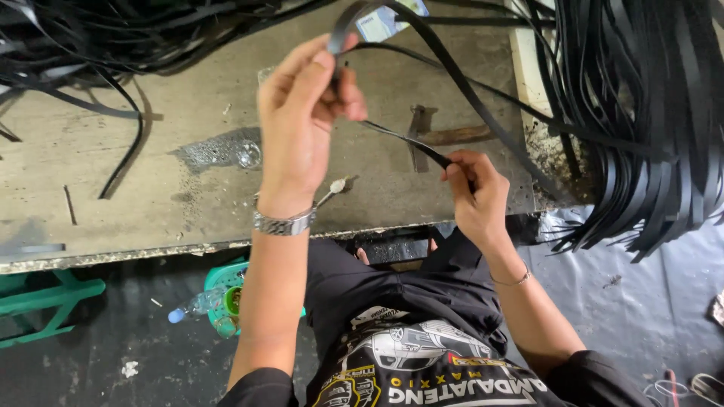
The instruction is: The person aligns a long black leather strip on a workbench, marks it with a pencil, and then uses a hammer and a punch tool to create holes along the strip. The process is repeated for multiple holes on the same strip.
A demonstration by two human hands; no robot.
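My left hand (305, 120), with a metal watch on its wrist, is raised over the worn wooden bench (90, 181) and pinches a thin black rubber strip (407, 139) between thumb and fingers. The strip runs down to my right hand (475, 196), which grips its other part near the bench's front edge. A wider black strap (452, 75) loops from above my left hand toward the pile at right. A small pale card (385, 21) lies behind the loop.
A thick bundle of black strips (648, 128) hangs over the bench's right end. More strips tangle at the back left (98, 38). A hammer (445, 137) and a small metal tool (335, 188) lie on the bench. A plastic bottle (197, 305) sits on the dark floor.
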